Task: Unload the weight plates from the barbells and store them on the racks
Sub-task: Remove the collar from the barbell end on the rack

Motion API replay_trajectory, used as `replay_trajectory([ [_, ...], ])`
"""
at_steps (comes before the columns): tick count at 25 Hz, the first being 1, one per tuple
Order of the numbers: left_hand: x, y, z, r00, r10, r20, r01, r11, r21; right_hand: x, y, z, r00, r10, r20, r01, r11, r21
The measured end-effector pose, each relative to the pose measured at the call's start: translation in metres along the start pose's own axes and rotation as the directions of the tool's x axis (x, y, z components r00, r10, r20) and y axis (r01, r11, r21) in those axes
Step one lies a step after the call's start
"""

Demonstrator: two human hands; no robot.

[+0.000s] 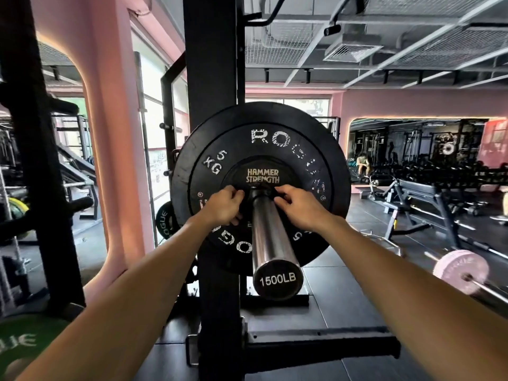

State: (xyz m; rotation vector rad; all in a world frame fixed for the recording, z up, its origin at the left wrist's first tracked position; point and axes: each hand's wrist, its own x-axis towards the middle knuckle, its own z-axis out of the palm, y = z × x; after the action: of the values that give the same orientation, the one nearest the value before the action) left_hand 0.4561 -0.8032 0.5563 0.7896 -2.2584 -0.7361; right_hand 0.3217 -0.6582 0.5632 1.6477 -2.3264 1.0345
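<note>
Both hands, left [223, 205] and right [298, 205], pinch the small plate [262, 176] against the 5 kg plate [275, 141] at the sleeve's [270, 237] inner end; pull evenly, straight along sleeve.

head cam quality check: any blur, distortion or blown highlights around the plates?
Head view: strong wide-angle bend, the rack upright and ceiling bow outward; windows behind are blown out; the 5 kg plate and sleeve end cap read sharp; both hands, left hand and right hand, are clear; the pink plate at lower right is soft.
</note>
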Motion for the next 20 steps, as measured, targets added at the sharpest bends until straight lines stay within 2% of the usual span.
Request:
replay_trajectory([
  [6,-0.001,0.020,0.008,0.997,0.020,-0.072,-0.021,1.000,-0.002,0.004,0.014,0.004,0.999,-0.015,-0.028,0.018,0.996,0.090],
  [14,0.005,0.026,0.003,0.999,0.023,-0.022,-0.024,0.998,-0.059,-0.006,0.012,0.016,0.997,0.036,-0.070,-0.019,0.972,0.235],
  [20,0.007,0.018,0.007,0.998,0.035,-0.049,-0.043,0.986,-0.162,-0.016,0.010,0.026,0.994,0.075,-0.078,-0.042,0.931,0.362],
])
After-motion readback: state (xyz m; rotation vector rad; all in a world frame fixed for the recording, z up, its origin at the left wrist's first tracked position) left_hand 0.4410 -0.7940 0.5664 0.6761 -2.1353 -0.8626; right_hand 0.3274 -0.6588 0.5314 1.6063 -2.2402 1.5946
